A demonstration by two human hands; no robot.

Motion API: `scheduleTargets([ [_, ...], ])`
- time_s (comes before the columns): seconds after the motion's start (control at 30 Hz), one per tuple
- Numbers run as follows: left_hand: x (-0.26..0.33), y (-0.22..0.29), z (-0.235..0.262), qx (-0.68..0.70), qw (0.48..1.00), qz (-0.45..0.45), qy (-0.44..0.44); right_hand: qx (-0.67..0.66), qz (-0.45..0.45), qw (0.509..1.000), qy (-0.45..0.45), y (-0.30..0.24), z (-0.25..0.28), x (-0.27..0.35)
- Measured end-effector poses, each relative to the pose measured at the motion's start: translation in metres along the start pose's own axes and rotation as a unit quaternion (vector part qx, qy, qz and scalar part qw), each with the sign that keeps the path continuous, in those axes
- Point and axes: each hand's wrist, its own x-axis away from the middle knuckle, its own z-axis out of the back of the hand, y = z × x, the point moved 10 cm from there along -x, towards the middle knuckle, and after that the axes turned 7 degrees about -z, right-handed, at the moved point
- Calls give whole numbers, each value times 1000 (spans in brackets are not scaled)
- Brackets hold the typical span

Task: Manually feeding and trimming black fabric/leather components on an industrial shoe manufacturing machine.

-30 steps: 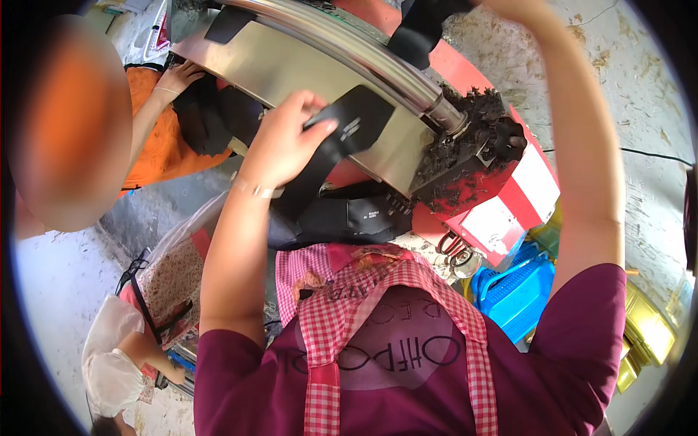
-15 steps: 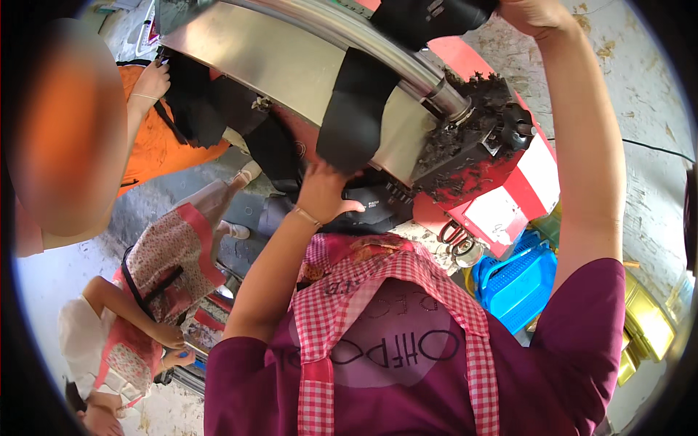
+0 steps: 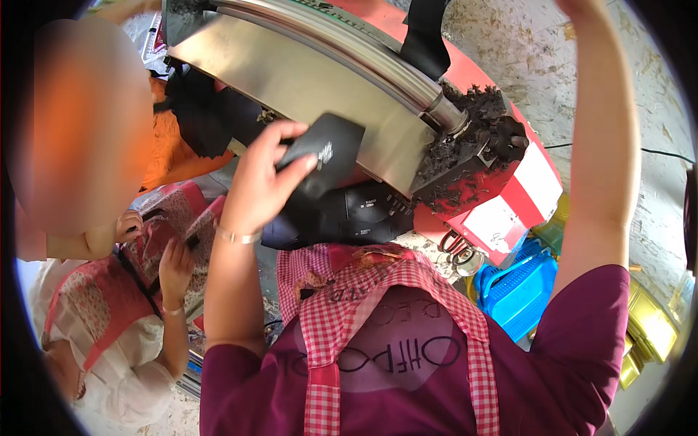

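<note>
My left hand is raised at the near edge of the machine's smooth metal plate. Its thumb and fingers pinch a flat black sheet piece with a small pale print. Only the wrist end of my right hand shows at the top edge, so its fingers are hidden. Another black piece hangs at the far side of the long metal roller. Below my left hand, several printed black pieces lie just in front of my checked apron.
Dark scraps cover the red machine's right end. A blue basket and gold-coloured containers stand on the right. A person in orange and another in a patterned red apron are at left. A black cable crosses the floor.
My left hand has lifted and now holds a black piece. My right hand has moved up, mostly out of view. The black piece lying across the metal plate no longer lies there.
</note>
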Motion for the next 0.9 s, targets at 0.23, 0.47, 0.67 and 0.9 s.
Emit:
scheduleTargets([
  [0.23, -68, 3, -1, -160, 986, -4, -35, 231, -97, 895, -370, 166, -175, 46],
  [0.47, -10, -29, 5, -69, 996, -46, 25, 247, -216, 890, -317, 147, -142, 42],
  [0.67, -90, 8, -5, -292, 956, -36, -20, 269, -66, 883, -379, 142, -169, 52],
  [0.9, -10, -4, 19, -309, 950, 30, 35, 106, -209, 932, -277, 158, -130, 43],
])
